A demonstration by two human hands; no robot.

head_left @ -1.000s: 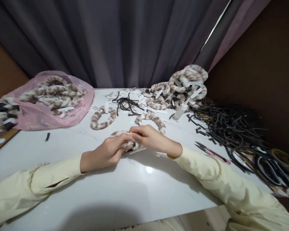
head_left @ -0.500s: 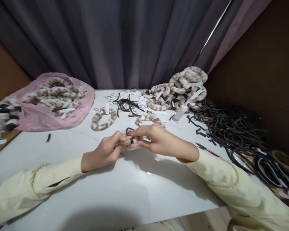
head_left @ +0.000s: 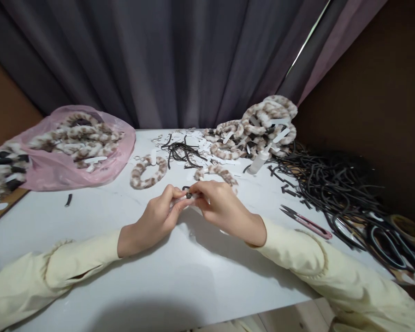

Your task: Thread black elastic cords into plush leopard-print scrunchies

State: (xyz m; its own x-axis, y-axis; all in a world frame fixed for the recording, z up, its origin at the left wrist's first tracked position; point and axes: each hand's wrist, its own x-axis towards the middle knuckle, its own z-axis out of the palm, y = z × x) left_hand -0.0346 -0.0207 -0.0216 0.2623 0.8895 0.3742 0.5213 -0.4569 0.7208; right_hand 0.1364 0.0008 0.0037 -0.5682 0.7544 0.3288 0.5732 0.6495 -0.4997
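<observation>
Both hands meet over the middle of the table. My left hand (head_left: 158,216) pinches a furry white piece from the left. My right hand (head_left: 222,204) closes on the same piece from the right, its fingers beside a black cord (head_left: 188,195) that shows between the fingertips. Most of the piece is hidden by the fingers. Just beyond my right hand lies a brown-and-white furry ring (head_left: 217,171), partly covered. Another furry ring (head_left: 148,171) with a white tag lies beyond my left hand.
A pink bag (head_left: 115,161) of furry rings is at the left. Black cords (head_left: 184,152) lie at the back centre. Furry rings (head_left: 263,115), a small bottle (head_left: 259,161), a heap of black cords (head_left: 332,184) and pink-handled snips (head_left: 307,221) are at the right.
My right hand has turned and its wrist has shifted left, uncovering the snips. Less of the black cord loop shows between the fingers.
</observation>
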